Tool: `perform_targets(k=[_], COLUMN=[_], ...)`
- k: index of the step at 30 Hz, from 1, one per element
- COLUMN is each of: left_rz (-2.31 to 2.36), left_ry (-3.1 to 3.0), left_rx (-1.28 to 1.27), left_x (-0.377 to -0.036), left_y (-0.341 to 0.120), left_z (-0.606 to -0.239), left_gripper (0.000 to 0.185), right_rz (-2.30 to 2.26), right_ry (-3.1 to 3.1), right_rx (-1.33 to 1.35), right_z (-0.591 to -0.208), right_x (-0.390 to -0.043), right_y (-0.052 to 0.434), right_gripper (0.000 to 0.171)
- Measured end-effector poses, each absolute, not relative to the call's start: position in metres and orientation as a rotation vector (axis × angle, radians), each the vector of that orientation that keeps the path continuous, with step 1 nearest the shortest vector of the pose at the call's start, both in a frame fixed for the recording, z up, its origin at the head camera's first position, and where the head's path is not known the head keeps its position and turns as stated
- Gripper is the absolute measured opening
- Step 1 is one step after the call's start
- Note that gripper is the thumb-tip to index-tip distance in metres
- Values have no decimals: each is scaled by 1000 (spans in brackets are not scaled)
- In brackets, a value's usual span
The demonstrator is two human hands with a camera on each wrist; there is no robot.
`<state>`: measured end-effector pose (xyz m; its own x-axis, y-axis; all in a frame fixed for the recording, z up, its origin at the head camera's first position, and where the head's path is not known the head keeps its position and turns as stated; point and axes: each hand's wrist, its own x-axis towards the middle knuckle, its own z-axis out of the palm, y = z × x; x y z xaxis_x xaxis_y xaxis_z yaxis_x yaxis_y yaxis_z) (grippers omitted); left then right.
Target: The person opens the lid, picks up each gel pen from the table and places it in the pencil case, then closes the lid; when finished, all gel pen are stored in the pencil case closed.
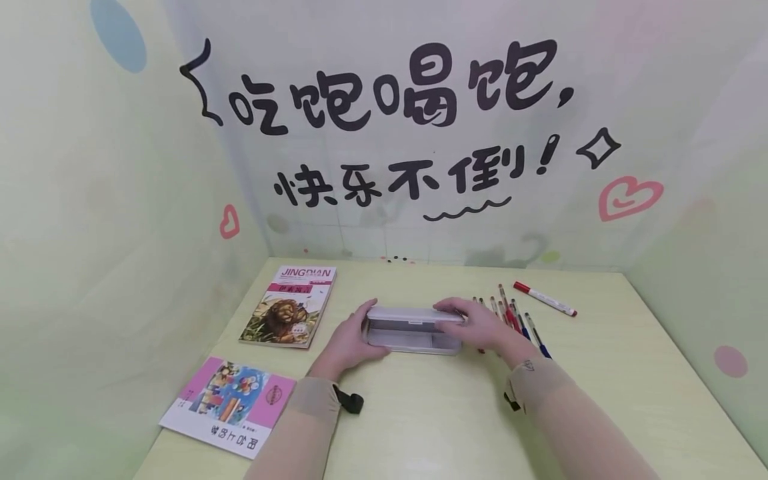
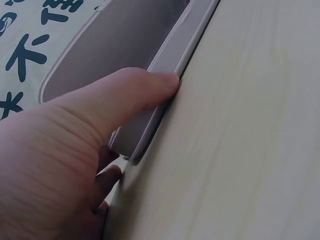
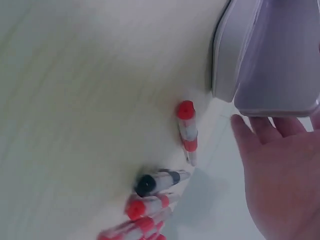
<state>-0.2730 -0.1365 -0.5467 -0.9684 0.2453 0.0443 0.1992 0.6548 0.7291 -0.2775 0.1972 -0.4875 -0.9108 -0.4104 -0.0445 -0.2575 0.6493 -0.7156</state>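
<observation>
Pale pencil case (image 1: 441, 343), lid (image 1: 396, 313) raised, placed mid-desk.
Left end gripped by the left hand (image 1: 353, 339), thumb laid over the front rim; lid pinched at its right end by the right hand (image 1: 479, 325). Right side closely bordered by pens (image 1: 536, 333), with a red-capped marker (image 1: 545, 299) beyond; wider spacing is left toward two books (image 1: 282, 321), set along the left edge of the desk (image 1: 420, 420).

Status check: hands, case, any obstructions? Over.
Left hand grips pencil case, left end. Right hand holds lid, right end. Case open, no contents visible. Pens lie to its right; nothing visibly blocking.
</observation>
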Motion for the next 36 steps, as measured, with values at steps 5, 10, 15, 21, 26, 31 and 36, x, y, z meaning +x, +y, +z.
perform_targets(k=[5, 10, 15, 21, 26, 31, 36], left_rz=[1271, 1293, 1300, 1311, 1293, 1260, 1234], left_ry=[2779, 2772, 2773, 2769, 2762, 2768, 2773], left_rx=[392, 381, 369, 378, 373, 371, 343], left_x=[-273, -273, -275, -275, -273, -273, -274], left_y=[-137, -136, -135, -135, -134, -134, -134], left_z=[-546, -546, -547, -548, -550, -547, -543], left_gripper=[141, 143, 143, 147, 149, 149, 146], right_rz=[-1397, -1594, -1639, -1624, -1650, -1670, -1686], right_ry=[2680, 2718, 2819, 2896, 2813, 2731, 2691], right_rx=[-506, -404, -309, -198, -5, 149, 177], right_z=[-493, -495, -496, -497, -491, -482, -480], right_x=[-280, -282, -283, -289, -292, -297, -304], right_y=[199, 197, 192, 183, 177, 169, 163], right_gripper=[29, 18, 19, 22, 28, 31, 35])
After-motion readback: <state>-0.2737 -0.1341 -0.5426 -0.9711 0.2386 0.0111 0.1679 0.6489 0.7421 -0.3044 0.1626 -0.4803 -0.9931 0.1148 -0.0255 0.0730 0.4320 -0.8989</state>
